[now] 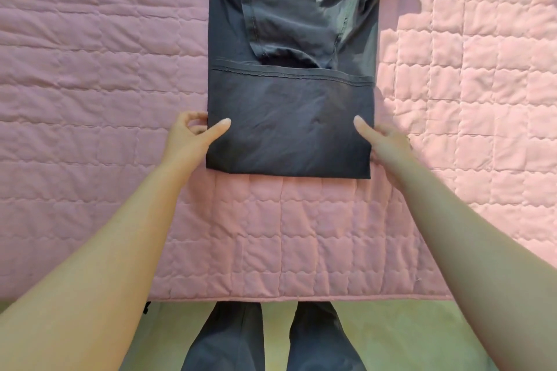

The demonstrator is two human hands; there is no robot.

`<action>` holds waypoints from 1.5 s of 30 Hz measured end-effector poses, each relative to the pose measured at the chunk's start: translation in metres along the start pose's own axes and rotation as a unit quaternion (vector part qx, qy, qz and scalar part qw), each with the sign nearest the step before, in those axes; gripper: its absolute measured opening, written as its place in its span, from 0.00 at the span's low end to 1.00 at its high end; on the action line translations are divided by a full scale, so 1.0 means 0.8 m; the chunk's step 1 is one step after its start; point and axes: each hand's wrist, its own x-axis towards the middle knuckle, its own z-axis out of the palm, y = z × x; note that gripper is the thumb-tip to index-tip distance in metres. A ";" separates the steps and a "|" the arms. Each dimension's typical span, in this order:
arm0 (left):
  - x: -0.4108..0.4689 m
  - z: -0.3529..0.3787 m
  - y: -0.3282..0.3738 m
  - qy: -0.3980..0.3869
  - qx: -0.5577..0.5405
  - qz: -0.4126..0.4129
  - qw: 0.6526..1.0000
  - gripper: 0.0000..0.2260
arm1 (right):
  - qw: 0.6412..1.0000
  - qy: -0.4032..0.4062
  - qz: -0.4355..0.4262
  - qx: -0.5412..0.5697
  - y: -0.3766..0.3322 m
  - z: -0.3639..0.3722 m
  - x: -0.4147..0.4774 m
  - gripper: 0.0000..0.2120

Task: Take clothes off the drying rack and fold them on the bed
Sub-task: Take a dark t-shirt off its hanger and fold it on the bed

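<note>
A dark grey T-shirt (289, 123) lies on the pink quilted bed (90, 99), its sides and sleeves folded inward and its hem folded up over the body. My left hand (193, 135) pinches the folded shirt's left edge, thumb on top and fingers curled at the side. On the right edge, my right hand (382, 138) grips it the same way, its thumb lying on the cloth. The shirt's collar end runs out of view at the top. No drying rack is in view.
The bed's near edge (301, 300) runs across the bottom, with my legs in dark trousers (229, 340) standing against it on a greenish floor. Bright sunlight falls on the quilt at the right.
</note>
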 end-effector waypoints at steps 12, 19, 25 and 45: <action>-0.039 0.001 -0.048 0.011 0.094 -0.008 0.995 0.26 | 0.995 0.060 0.045 0.066 0.041 0.016 -0.049 0.16; -0.038 -0.002 -0.041 -0.045 0.035 -0.052 0.997 0.11 | 0.996 -0.007 0.092 0.015 0.032 -0.005 -0.038 0.14; -0.069 -0.006 -0.046 -0.037 -0.035 -0.087 0.995 0.10 | 0.997 0.023 0.071 0.035 0.050 -0.007 -0.059 0.09; -0.200 -0.041 -0.076 -0.128 -0.182 -0.390 0.893 0.05 | 0.925 -0.166 0.314 0.138 0.062 -0.055 -0.178 0.16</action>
